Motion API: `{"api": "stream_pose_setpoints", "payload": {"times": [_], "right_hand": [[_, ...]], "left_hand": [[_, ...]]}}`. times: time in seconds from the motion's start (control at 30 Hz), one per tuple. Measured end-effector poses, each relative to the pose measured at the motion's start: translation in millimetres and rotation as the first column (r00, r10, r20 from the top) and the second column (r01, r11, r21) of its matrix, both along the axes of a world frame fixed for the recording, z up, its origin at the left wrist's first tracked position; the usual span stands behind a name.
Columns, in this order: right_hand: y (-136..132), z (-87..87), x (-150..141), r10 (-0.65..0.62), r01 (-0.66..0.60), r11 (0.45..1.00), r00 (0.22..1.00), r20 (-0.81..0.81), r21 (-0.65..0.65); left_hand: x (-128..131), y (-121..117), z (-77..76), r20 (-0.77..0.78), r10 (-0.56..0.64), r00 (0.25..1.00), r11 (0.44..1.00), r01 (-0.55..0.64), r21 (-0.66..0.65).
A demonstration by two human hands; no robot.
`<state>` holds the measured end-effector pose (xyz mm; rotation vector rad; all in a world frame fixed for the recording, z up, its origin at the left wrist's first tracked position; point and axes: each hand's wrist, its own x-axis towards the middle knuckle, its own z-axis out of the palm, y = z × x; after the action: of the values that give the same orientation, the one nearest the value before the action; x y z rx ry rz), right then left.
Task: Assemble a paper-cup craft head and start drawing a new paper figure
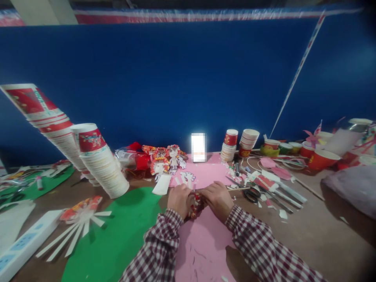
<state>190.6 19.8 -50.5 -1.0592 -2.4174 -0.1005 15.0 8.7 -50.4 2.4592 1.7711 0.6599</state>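
My left hand (179, 200) and my right hand (217, 199) meet over the pink paper (202, 246). Their fingers are closed on a small red and orange paper cutout (194, 209), which is mostly hidden. Just beyond them a white cutout with drawn outlines (188, 176) lies on more pink paper. Behind that, several coloured paper figures (161, 162) are grouped upright. A curled white paper piece (162, 185) sits beside my left hand. Close to my right hand are black-handled scissors (251, 194).
Tall stacks of paper cups (100, 160) lean at the left, above green paper (117, 231). A cup cut into strips (82, 219) and a white power strip (29, 243) lie there. Shorter cup stacks (229, 145), scraps, knives (289, 194) and a plastic bag (352, 188) are at right.
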Motion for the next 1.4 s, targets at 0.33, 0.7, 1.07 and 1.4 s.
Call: {"api": "stream_pose_setpoints", "payload": {"times": [0.33,0.7,1.07,1.4], "right_hand": [[1.3,0.1,0.8,0.020,-0.020,1.000,1.000,-0.002,-0.024],[2.2,-0.7,2.6,0.018,-0.015,0.999,0.998,0.062,-0.042],[1.4,0.9,2.5,0.013,-0.008,0.998,0.998,0.068,-0.069],[-0.9,2.9,1.0,-0.007,0.011,0.998,0.997,0.071,-0.068]], "left_hand": [[-3.1,1.4,-4.1,0.084,-0.002,0.996,1.000,0.004,-0.026],[-2.6,-0.5,0.3,0.122,0.031,0.992,0.988,-0.012,-0.151],[-1.4,-2.3,1.1,0.122,0.030,0.992,0.991,-0.014,-0.130],[-0.9,-3.2,3.7,0.171,-0.011,0.985,0.995,0.029,-0.099]]}}
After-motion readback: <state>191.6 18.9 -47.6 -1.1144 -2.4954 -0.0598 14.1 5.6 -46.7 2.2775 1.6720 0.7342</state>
